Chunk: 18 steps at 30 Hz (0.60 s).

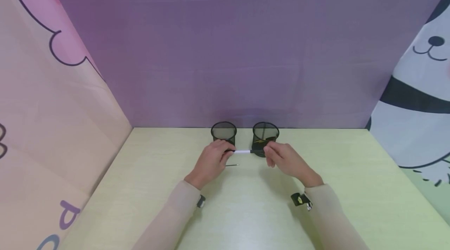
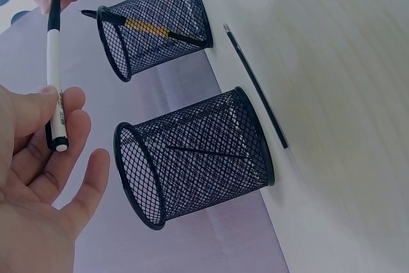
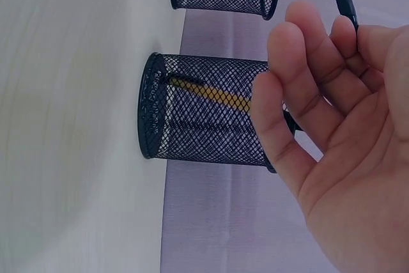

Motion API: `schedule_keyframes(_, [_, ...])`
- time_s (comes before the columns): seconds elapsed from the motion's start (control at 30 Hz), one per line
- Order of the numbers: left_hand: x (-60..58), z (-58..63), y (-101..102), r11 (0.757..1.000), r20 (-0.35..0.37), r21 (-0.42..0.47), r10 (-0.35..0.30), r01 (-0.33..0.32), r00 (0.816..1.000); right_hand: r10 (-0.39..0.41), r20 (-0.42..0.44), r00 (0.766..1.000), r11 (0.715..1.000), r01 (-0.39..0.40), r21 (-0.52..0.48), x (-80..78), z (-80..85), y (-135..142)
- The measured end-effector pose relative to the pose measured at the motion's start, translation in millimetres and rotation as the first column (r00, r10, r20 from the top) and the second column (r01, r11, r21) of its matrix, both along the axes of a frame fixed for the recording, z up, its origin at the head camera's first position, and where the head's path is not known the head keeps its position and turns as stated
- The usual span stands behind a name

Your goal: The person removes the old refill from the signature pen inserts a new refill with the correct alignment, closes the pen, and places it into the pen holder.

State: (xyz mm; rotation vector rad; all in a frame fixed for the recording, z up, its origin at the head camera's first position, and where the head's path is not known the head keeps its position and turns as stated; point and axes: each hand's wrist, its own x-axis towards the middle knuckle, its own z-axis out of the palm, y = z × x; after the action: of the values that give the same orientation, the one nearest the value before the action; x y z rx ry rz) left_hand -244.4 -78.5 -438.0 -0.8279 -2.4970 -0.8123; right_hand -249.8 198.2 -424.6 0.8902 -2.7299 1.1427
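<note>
Both hands hold one pen (image 2: 54,62) with a white barrel and black end, lying level above the table. My left hand (image 1: 213,160) pinches its clip end between thumb and fingers, the little finger held away. On the black end the thumb and fingertips of my right hand (image 1: 286,158) close in a pinch. Behind the hands stand two black mesh pen cups, the left cup (image 2: 198,158) and the right cup (image 3: 211,110). A yellow and black pen (image 2: 147,27) leans in the right cup. Below the left hand lies a thin black pen refill (image 2: 259,91) with a metal tip.
The pale wooden table (image 1: 239,211) ends at a purple cloth backdrop (image 1: 225,47) just behind the cups. Printed panels stand at both sides, one with a panda (image 1: 418,97). A thin dark stick (image 2: 208,151) shows through the left cup's mesh.
</note>
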Motion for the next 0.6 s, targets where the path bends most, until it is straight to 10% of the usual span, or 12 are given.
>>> schedule_keyframes(0.6, [-0.5, -0.7, -0.3, 1.0, -0.003, 0.006, -0.002, 0.002, 1.0, -0.003, 0.025, 1.0, 0.999, 0.004, -0.042, -2.7, -3.8, 1.2])
